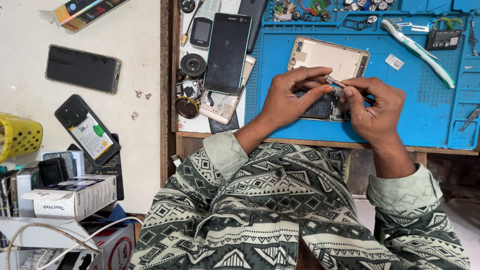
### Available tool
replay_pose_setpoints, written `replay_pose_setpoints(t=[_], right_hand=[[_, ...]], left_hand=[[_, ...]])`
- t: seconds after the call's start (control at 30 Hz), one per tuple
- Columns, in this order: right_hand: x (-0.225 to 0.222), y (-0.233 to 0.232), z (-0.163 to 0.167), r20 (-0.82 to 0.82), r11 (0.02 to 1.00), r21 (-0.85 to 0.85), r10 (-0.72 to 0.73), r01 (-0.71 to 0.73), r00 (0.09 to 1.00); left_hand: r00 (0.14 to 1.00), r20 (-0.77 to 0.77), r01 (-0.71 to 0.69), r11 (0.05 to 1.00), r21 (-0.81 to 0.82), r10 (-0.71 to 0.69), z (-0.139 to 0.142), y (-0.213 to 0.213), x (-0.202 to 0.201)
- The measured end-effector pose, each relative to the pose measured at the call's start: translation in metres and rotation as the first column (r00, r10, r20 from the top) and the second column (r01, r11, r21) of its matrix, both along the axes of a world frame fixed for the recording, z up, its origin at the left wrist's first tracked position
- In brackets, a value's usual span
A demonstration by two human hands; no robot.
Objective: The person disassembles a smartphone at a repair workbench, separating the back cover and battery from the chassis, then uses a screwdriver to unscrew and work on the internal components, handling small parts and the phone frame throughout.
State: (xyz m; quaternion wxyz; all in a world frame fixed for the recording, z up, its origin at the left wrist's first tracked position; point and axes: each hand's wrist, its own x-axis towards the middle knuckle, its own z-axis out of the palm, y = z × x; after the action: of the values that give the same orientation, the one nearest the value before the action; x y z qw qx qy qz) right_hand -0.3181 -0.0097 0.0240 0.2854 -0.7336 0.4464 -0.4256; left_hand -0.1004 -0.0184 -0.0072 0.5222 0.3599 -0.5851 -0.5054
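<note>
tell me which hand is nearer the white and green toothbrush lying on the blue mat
Right. The right hand works just below and left of the white and green toothbrush, though apart from it. The left hand sits farther left, beyond the opened phone.

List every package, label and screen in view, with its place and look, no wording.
Long box, top left: yellow, black and orange.
White carton, lower left: oblong, dark top.
Dark phone screen, upright beside the blue mat.
Black phone, on the white table, screen off.
Open phone: white battery label, green patch.
Black battery, top right, labelled.
</note>
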Motion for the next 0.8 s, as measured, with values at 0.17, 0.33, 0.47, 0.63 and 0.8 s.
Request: replay_pose_setpoints(t=[0.17,0.33,0.47,0.63,0.8], right_hand=[[-0.0011,-0.0027,0.0003,0.016,1.000,0.003,0.010,-0.010,1.000],[-0.0011,-0.0022,0.0012,-0.001,1.000,-0.009,0.012,-0.012,1.000],[-0.0019,-0.0024,0.0020,-0.025,0.998,-0.051,0.023,-0.025,0.999],[-0.0022,-0.0021,0.0002,0.029,0.998,0.052,0.028,-0.030,0.999],[-0.0048,-0.0038,0.0011,0.072,0.985,0.165,0.041,-0.053,0.997]], left_hand=[[0.997,-0.069,0.036,0.999,0.014,-0.035,-0.0007,0.0001,0.0016],[0.992,-0.116,0.052,0.996,0.072,-0.043,-0.0028,-0.0008,0.0023],[0.990,-0.133,0.068,0.992,0.103,-0.054,-0.0058,-0.0029,0.0014],[0.985,-0.160,0.084,0.992,0.096,-0.068,-0.0087,-0.0038,0.0013],[0.985,-0.155,0.095,0.992,0.088,-0.080,-0.0067,-0.0046,0.0019]])
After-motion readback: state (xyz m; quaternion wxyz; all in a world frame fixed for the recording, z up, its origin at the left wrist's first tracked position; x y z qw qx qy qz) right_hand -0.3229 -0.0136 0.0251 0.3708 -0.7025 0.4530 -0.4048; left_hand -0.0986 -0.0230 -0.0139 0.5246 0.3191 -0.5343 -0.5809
